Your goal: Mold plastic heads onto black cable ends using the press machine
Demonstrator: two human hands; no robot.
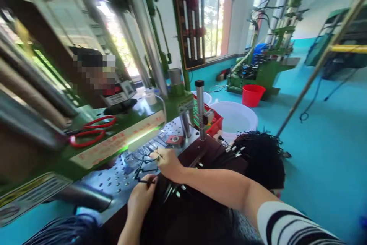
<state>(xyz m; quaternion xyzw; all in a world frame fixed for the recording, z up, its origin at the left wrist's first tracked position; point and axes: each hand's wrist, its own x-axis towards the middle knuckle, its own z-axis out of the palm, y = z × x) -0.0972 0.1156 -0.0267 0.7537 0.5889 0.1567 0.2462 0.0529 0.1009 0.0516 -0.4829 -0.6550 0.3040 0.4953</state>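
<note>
My right hand [168,163] reaches across the perforated metal plate [120,172] of a green press machine [137,122], its fingers pinched on a thin black cable [143,158]. My left hand [142,197] sits closer to me, fingers closed on the other part of the same black cable. A big bundle of black cables with metal-tipped ends [258,153] lies on the dark bench to the right of my hands. More black cables [65,229] lie at the lower left.
Red-handled scissors [91,130] rest on the machine's green ledge. A steel post [200,107], a red crate [213,122], a white tub [236,117] and a red bucket [252,94] stand beyond. A person sits behind the machine at left. More green machines stand across the teal floor.
</note>
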